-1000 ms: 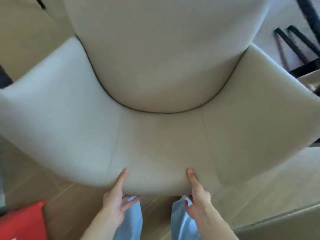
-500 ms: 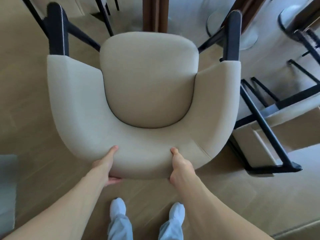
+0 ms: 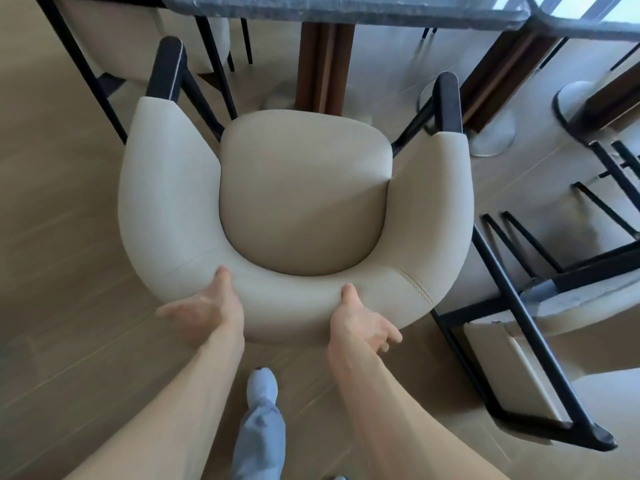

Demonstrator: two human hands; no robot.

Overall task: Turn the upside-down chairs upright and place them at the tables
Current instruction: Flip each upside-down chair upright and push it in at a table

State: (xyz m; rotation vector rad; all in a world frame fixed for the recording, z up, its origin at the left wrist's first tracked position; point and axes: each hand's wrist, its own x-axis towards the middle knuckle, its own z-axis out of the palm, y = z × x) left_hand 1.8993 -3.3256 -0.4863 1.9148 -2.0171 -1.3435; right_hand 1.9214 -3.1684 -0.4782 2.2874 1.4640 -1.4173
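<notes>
The grip of both hands is lying spread, the left hand (image 3: 204,308) and right hand (image 3: 360,325) touching thumbs to the curved back of one upright cream chair (image 3: 298,209) facing the worktop (image 3: 346,8), beside one upturned chair (image 3: 540,327).

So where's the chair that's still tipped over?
In the head view, the tipped-over chair lies on the floor at the right, black legs sticking out, right beside the upright cream armchair that both hands touch.
</notes>
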